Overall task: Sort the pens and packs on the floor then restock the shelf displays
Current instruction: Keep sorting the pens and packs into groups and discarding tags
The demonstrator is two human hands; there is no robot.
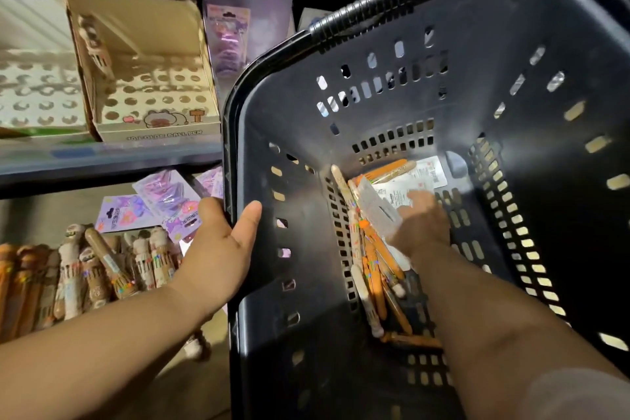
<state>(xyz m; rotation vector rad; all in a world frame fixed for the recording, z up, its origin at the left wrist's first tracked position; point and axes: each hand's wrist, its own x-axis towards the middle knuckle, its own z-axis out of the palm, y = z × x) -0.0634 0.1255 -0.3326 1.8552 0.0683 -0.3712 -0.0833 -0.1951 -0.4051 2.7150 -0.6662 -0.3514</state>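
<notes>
Left grip [221,249] curled round the left rim of the black basket [231,119], right grip [421,225] down at its bottom among orange pens [375,266] and white packs [402,191], too blurred to say whether it holds anything; best to brace the basket and lift out one kind at a time.

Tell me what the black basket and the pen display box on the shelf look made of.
Black basket: probably moulded plastic, semi-gloss; soft highlights and regular slots show it. Pen display box: likely printed cardboard, matte; folded flaps and round die-cut holes.
</notes>
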